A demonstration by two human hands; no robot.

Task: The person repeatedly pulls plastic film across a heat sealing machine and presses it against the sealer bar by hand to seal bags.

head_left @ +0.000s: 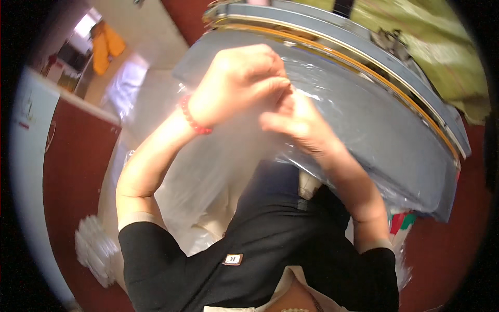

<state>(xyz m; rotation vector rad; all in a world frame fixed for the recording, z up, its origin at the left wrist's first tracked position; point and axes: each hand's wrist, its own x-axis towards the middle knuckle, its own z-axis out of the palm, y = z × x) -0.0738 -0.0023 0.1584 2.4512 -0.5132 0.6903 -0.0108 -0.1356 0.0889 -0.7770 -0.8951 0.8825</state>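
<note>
Both of my hands are raised close together over the front of a grey-blue work surface (pixel 374 135). My left hand (pixel 241 78), with a red bead bracelet (pixel 191 117) at its wrist, is closed, its fingertips pinched toward the right hand. My right hand (pixel 304 122) meets it with curled fingers, its thumb standing out to the left. Clear plastic film (pixel 208 166) hangs beneath the hands and spreads toward my lap. The pinch itself is blurred and partly hidden, but both hands appear to grip this film.
A curved grey rail with an orange strip (pixel 332 47) runs along the surface's far edge. Behind it lies yellow-green woven sacking (pixel 421 47). Bundled clear plastic (pixel 96 252) sits at the lower left. The floor (pixel 78 171) is reddish brown. Orange cloth (pixel 106 47) shows far left.
</note>
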